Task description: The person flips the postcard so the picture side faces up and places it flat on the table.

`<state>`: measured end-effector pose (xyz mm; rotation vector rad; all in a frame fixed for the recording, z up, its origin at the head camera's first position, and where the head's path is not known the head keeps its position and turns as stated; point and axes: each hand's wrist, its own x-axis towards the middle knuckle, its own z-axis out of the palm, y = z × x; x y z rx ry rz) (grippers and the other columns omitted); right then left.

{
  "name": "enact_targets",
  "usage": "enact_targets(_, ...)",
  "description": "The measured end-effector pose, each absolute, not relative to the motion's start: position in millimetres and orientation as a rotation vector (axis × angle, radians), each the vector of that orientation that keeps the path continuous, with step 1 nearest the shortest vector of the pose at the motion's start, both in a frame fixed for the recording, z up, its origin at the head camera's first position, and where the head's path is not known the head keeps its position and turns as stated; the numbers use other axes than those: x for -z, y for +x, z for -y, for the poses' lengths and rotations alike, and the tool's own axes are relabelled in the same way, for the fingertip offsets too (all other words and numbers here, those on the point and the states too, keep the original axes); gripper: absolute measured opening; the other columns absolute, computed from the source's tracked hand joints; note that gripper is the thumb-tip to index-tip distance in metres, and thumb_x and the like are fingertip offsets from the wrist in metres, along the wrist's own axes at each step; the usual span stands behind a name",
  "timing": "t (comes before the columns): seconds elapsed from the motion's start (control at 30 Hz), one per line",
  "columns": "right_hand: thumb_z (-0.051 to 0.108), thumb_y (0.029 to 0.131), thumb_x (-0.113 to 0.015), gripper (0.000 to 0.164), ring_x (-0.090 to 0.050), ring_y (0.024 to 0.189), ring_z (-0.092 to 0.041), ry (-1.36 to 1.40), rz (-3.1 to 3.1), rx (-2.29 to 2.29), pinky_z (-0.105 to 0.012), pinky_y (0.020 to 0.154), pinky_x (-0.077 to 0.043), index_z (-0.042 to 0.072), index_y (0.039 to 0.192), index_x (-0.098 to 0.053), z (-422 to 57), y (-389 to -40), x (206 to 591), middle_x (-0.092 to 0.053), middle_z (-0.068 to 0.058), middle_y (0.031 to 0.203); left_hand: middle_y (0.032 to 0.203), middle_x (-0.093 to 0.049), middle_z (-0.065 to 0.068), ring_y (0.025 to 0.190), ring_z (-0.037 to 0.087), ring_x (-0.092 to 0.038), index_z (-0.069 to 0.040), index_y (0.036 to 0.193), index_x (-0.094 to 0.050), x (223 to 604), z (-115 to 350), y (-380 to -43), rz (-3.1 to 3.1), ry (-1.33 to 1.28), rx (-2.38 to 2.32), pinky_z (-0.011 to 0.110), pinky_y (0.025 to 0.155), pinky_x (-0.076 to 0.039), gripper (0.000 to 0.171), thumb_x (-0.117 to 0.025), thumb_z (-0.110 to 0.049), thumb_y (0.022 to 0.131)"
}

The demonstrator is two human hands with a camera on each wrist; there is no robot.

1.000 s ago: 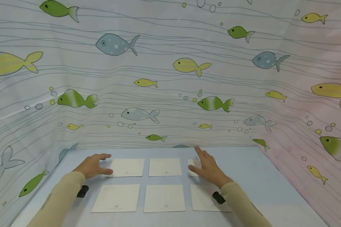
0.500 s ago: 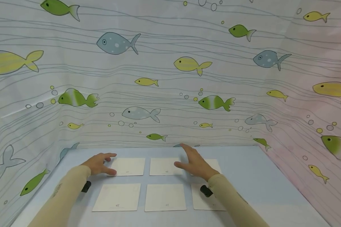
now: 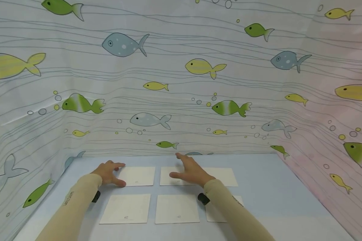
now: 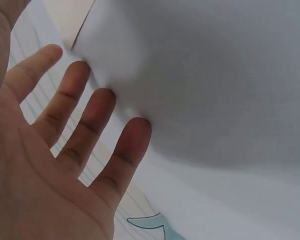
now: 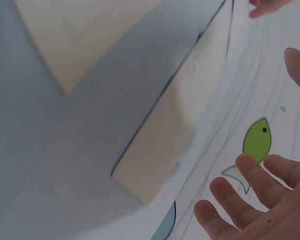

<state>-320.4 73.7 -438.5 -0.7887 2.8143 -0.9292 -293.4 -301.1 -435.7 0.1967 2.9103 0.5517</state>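
White rectangular cards lie in two rows. The back row has a left card (image 3: 138, 175), a middle card (image 3: 166, 172) and a right card (image 3: 224, 176). My left hand (image 3: 107, 172) is at the left end of the back left card, thumb and fingers spread apart; its palm (image 4: 35, 165) and loosely bent fingers hold nothing in the left wrist view. My right hand (image 3: 190, 170) overlaps the back middle card, hiding part of it. Its thumb and fingers are also apart, and nothing is in its grasp in the right wrist view, where the fingertips (image 5: 222, 187) show.
In front lie a left card (image 3: 125, 209), a middle card (image 3: 177, 209) and a right card (image 3: 212, 214), the last partly behind the right sleeve (image 3: 229, 207). Fish-patterned sheeting (image 3: 108, 77) encloses the pale blue tabletop (image 3: 274, 190) at the back and sides.
My right hand has moved left, from the back right card to the back middle one, uncovering the right card. The left hand has shifted slightly right. The cards stay in place.
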Motion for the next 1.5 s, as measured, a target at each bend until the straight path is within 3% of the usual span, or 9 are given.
enact_targets(0.17, 0.059, 0.086, -0.075, 0.096, -0.034, 0.146, -0.033, -0.806, -2.826, 0.781, -0.050, 0.114, -0.034, 0.013, 0.159, -0.033, -54.7, -321.9, 442.5, -0.041, -0.013, 0.157, 0.126, -0.054, 0.023, 0.114, 0.049, -0.051, -0.005, 0.143, -0.055, 432.2, 300.8, -291.3, -2.911, 0.182, -0.532, 0.067, 0.096, -0.042, 0.100, -0.092, -0.054, 0.064)
enact_targets(0.5, 0.068, 0.082, -0.072, 0.097, -0.039, 0.140, -0.031, -0.817, -2.861, 0.592, -0.049, 0.111, -0.037, 0.017, 0.157, -0.037, -19.7, -317.2, 440.7, -0.045, -0.007, 0.155, 0.128, -0.052, 0.025, 0.116, 0.050, -0.049, -0.002, 0.145, -0.051, 427.1, 294.7, -293.8, -2.881, 0.116, -0.466, 0.068, 0.095, -0.042, 0.107, -0.092, -0.056, 0.063)
enact_targets(0.7, 0.066, 0.082, -0.074, 0.096, -0.038, 0.140, -0.028, -0.816, -2.854, 0.516, -0.047, 0.116, -0.028, 0.017, 0.157, -0.037, -2.0, -317.4, 439.4, -0.045, -0.005, 0.155, 0.124, -0.053, 0.025, 0.112, 0.047, -0.052, 0.000, 0.142, -0.052, 418.5, 292.0, -292.9, -2.883, 0.108, -0.432, 0.066, 0.095, -0.043, 0.103, -0.093, -0.053, 0.063)
enact_targets(1.1, 0.067, 0.081, -0.073, 0.095, -0.041, 0.135, -0.024, -0.814, -2.821, 0.416, -0.043, 0.114, -0.031, 0.020, 0.157, -0.039, 15.2, -321.3, 443.1, -0.047, -0.001, 0.153, 0.125, -0.055, 0.020, 0.113, 0.045, -0.050, -0.005, 0.140, -0.054, 434.6, 295.8, -295.0, -2.901, 0.071, -0.520, 0.066, 0.094, -0.043, 0.105, -0.094, -0.058, 0.057)
enact_targets(1.5, 0.060, 0.083, -0.077, 0.092, -0.042, 0.132, -0.023, -0.829, -2.859, 0.359, -0.043, 0.114, -0.032, 0.018, 0.156, -0.040, 25.8, -327.2, 448.3, -0.047, -0.002, 0.151, 0.129, -0.058, 0.023, 0.118, 0.048, -0.049, -0.004, 0.143, -0.047, 444.7, 297.5, -290.8, -2.943, 0.072, -0.667, 0.067, 0.098, -0.040, 0.109, -0.095, -0.052, 0.058)
